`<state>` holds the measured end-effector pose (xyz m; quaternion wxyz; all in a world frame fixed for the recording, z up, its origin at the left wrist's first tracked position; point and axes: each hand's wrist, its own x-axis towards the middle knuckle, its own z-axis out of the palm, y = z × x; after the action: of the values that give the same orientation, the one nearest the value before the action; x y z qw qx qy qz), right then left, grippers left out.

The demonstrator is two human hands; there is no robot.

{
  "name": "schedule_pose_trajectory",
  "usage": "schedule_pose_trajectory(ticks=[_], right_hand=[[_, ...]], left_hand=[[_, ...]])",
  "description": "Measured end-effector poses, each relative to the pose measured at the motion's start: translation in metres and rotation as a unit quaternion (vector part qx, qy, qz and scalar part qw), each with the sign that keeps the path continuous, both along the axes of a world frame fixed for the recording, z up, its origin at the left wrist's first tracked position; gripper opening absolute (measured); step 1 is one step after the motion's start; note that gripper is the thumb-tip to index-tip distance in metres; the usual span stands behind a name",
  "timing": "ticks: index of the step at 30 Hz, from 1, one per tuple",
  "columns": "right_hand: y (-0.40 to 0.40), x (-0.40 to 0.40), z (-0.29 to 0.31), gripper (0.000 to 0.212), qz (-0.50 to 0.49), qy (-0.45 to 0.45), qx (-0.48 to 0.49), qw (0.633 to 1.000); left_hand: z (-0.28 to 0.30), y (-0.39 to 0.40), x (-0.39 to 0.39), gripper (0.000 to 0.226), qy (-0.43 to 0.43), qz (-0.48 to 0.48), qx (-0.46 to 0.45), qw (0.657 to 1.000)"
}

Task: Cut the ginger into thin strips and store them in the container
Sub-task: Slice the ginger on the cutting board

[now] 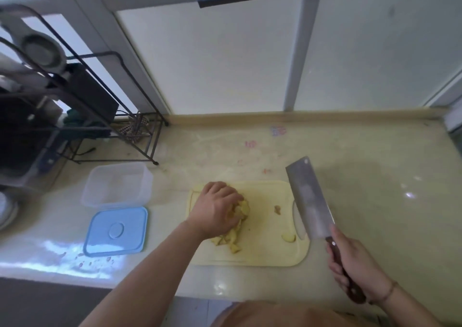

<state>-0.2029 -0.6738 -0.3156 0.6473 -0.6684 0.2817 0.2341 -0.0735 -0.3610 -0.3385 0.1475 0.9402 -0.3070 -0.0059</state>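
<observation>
Pale yellow ginger [238, 223] heaped mid cutting board [270, 254], gathered under curled left hand [215, 209], likely bunched for slicing. Cleaver [308, 199] gripped at handle by right hand [355, 264], raised clear. Container [117, 184] open, lid [116, 230] beside, awaiting strips.

Glossy counter [362, 201], seemingly plastic container [117, 184]
</observation>
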Motion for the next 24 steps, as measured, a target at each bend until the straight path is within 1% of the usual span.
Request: schedule_pose_trajectory(ticks=[1, 3, 5, 7, 9, 10, 12, 15, 18, 21, 24], right_hand=[[0.000, -0.001, 0.000, 0.060, 0.003, -0.002, -0.001, 1.000], [-0.001, -0.002, 0.000, 0.062, 0.017, -0.009, -0.009, 1.000], [-0.002, -0.002, 0.001, 0.062, 0.034, -0.017, -0.016, 0.999], [0.000, -0.002, 0.002, 0.059, 0.049, -0.022, -0.016, 0.998], [0.003, -0.002, 0.001, 0.056, 0.060, -0.024, -0.016, 0.998], [0.004, -0.001, 0.001, 0.056, 0.064, -0.022, -0.016, 0.998], [0.006, -0.001, 0.000, 0.055, 0.071, -0.016, -0.015, 0.997], [0.005, -0.001, -0.003, 0.055, 0.077, -0.012, -0.022, 0.997], [0.006, 0.000, -0.003, 0.055, 0.077, -0.006, -0.024, 0.997], [0.007, 0.000, -0.001, 0.055, 0.084, -0.006, -0.029, 0.996], [0.009, 0.000, 0.002, 0.057, 0.098, -0.013, -0.034, 0.995]], left_hand=[[-0.001, -0.004, -0.003, 0.039, -0.020, -0.007, 0.007, 1.000], [-0.002, -0.011, -0.014, 0.032, -0.061, 0.007, 0.014, 0.998], [-0.005, -0.018, -0.029, 0.028, -0.076, 0.059, 0.034, 0.995], [-0.005, -0.028, -0.043, 0.034, -0.041, 0.140, 0.073, 0.987], [-0.004, -0.041, -0.050, 0.042, 0.004, 0.210, 0.121, 0.970], [-0.003, -0.047, -0.051, 0.044, 0.023, 0.231, 0.135, 0.963], [-0.001, -0.054, -0.049, 0.044, 0.041, 0.258, 0.131, 0.956], [0.002, -0.056, -0.046, 0.042, 0.045, 0.266, 0.109, 0.957], [0.000, -0.054, -0.048, 0.042, 0.044, 0.252, 0.133, 0.958], [-0.005, -0.051, -0.053, 0.038, 0.029, 0.217, 0.143, 0.965], [-0.006, -0.044, -0.060, 0.044, 0.031, 0.207, 0.121, 0.970]])
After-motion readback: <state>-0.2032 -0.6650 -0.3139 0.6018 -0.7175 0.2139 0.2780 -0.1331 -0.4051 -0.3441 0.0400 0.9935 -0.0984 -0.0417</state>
